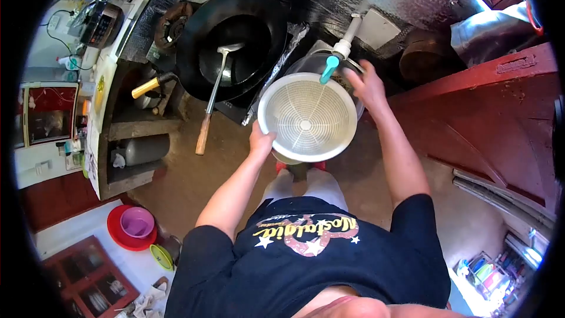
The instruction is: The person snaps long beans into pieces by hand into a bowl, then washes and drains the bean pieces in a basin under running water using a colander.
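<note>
A white plastic colander [309,119] is tilted in front of my body, and nothing shows inside it. My left hand [262,142] is closed on its left rim, with the thumb over the edge. Just past the far rim is a white pipe tap [343,45] with a teal handle [329,69]. My right hand [367,87] is beside the tap, right of the colander, fingers somewhat apart and holding nothing I can see. Under and behind the colander, a larger basin [360,108] is partly hidden.
Left of the colander, a large black wok [247,19] holds a spatula [219,79], its wooden handle sticking out toward me. A pan's yellow handle [145,87] juts out nearby. A red wooden door [488,118] stands at right. Red [118,237] and purple basins [137,222] sit at lower left.
</note>
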`<state>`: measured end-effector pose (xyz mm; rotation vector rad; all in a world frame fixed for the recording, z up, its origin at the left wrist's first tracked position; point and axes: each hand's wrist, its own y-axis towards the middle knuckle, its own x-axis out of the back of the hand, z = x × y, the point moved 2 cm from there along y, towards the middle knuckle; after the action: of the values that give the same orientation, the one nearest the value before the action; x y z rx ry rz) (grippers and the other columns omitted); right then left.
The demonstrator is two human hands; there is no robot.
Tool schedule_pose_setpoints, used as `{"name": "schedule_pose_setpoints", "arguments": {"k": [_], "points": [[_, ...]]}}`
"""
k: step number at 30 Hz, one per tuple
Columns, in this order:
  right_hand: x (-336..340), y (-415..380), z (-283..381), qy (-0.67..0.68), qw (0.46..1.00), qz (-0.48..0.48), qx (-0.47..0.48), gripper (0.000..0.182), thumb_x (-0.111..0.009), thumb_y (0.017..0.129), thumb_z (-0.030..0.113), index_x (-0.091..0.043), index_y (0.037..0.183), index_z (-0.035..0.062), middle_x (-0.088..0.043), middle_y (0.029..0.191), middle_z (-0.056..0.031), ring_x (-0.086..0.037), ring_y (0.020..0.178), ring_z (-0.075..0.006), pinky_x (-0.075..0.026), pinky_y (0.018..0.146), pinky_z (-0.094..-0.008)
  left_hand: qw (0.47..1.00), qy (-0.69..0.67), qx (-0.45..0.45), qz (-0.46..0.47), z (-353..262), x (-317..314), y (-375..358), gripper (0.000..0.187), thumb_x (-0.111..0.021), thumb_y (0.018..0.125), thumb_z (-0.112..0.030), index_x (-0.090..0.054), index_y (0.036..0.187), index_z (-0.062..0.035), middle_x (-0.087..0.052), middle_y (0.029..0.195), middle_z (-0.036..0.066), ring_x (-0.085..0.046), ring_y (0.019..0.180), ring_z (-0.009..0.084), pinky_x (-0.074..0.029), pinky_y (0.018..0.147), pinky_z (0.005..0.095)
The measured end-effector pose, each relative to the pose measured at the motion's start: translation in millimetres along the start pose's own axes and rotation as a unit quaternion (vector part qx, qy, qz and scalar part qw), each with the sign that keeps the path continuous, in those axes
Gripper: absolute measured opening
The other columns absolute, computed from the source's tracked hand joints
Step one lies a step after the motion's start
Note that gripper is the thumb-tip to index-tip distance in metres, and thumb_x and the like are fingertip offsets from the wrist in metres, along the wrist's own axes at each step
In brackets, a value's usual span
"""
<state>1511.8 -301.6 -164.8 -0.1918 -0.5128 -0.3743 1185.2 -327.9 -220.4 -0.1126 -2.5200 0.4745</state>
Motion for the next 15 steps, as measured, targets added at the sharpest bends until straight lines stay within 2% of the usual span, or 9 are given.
{"name": "schedule_pose_setpoints", "arguments": {"k": [1,2,3,4,6,7,8,10,15], "points": [[-2.9,2.1,38.3,-0.085,0.996,-0.009,0.038,0.065,-0.06,0.074,0.045,-0.044,0.113,-0.0046,-0.061,0.088,-0.0189,-0.062,0.072,-0.029,-0.047,0.064,-0.0383,1.0,-0.02,0.014,0.004,4.1,-8.6,6.1,0.054,-0.058,0.064,-0.006,-0.042,0.116,-0.0012,-0.058,0.099,0.017,-0.058,0.092,0.0264,-0.043,0.082,0.033],[-11.4,6.6,65.8,-0.143,0.985,0.09,-0.023,0.068,-0.06,0.073,0.044,-0.04,0.113,-0.0065,-0.06,0.091,-0.0246,-0.06,0.082,-0.0373,-0.045,0.073,-0.0446,0.999,-0.039,0.027,0.008,12.2,-17.5,12.4,0.054,-0.058,0.064,-0.006,-0.042,0.115,-0.0012,-0.059,0.099,0.017,-0.057,0.092,0.0264,-0.043,0.083,0.033],[-31.5,10.2,70.5,-0.193,0.977,0.088,-0.034,0.063,-0.058,0.074,0.039,-0.038,0.112,-0.007,-0.06,0.088,-0.0252,-0.059,0.08,-0.0385,-0.045,0.072,-0.0455,0.999,-0.038,0.011,-0.009,17.1,-25.8,16.7,0.053,-0.057,0.065,-0.005,-0.041,0.115,-0.0012,-0.059,0.097,0.017,-0.06,0.085,0.0274,-0.049,0.073,0.0346],[-46.8,12.7,68.7,-0.242,0.965,0.087,-0.043,0.058,-0.057,0.075,0.034,-0.037,0.111,-0.0075,-0.059,0.085,-0.0258,-0.059,0.078,-0.0396,-0.045,0.071,-0.0464,0.999,-0.043,0.01,-0.008,-0.3,-27.3,11.5,0.053,-0.057,0.065,-0.005,-0.041,0.115,-0.0012,-0.059,0.097,0.017,-0.06,0.085,0.0274,-0.049,0.073,0.0346],[-56.3,15.6,62.5,-0.24,0.967,0.071,-0.05,0.054,-0.056,0.075,0.032,-0.037,0.109,-0.0066,-0.059,0.085,-0.0258,-0.059,0.079,-0.0392,-0.046,0.071,-0.046,0.987,-0.109,0.113,0.033,-24.8,-25.1,1.6,0.051,-0.056,0.067,-0.005,-0.04,0.115,-0.0013,-0.058,0.093,0.018,-0.062,0.072,0.0283,-0.053,0.054,0.0349],[-59.2,15.6,59.0,-0.235,0.968,0.058,-0.06,0.051,-0.055,0.076,0.03,-0.037,0.107,-0.0057,-0.059,0.086,-0.0258,-0.058,0.081,-0.0388,-0.046,0.072,-0.0456,0.991,-0.108,0.074,0.025,-10.1,-30.4,7.3,0.049,-0.055,0.067,-0.003,-0.04,0.114,-0.0017,-0.058,0.09,0.018,-0.062,0.062,0.0273,-0.051,0.039,0.0323],[-58.6,16.0,55.0,-0.248,0.966,0.065,-0.036,0.044,-0.052,0.076,0.022,-0.037,0.105,-0.0062,-0.059,0.085,-0.0256,-0.058,0.079,-0.0398,-0.046,0.07,-0.0462,0.99,-0.114,0.079,0.024,-6.1,-29.2,8.0,0.049,-0.055,0.067,-0.003,-0.04,0.114,-0.0017,-0.058,0.09,0.018,-0.062,0.062,0.0273,-0.051,0.039,0.0323],[-52.2,17.7,47.8,-0.267,0.957,0.111,0.027,0.039,-0.05,0.076,0.016,-0.036,0.105,-0.006,-0.058,0.083,-0.0255,-0.057,0.076,-0.0406,-0.045,0.067,-0.0468,0.962,-0.167,0.173,0.132,-6.3,-30.3,10.0,0.048,-0.053,0.068,0.0,-0.041,0.114,-0.002,-0.058,0.09,0.017,-0.062,0.063,0.0263,-0.051,0.041,0.033],[-45.5,25.2,38.0,-0.238,0.955,0.148,0.097,0.035,-0.05,0.076,0.012,-0.036,0.106,-0.003,-0.057,0.078,-0.0256,-0.056,0.075,-0.0418,-0.042,0.064,-0.0485,0.905,-0.277,0.183,0.268,30.7,-69.2,36.1,0.056,-0.051,0.071,0.001,-0.036,0.124,-0.0048,-0.058,0.095,0.014,-0.061,0.075,0.024,-0.054,0.055,0.0346]]}}
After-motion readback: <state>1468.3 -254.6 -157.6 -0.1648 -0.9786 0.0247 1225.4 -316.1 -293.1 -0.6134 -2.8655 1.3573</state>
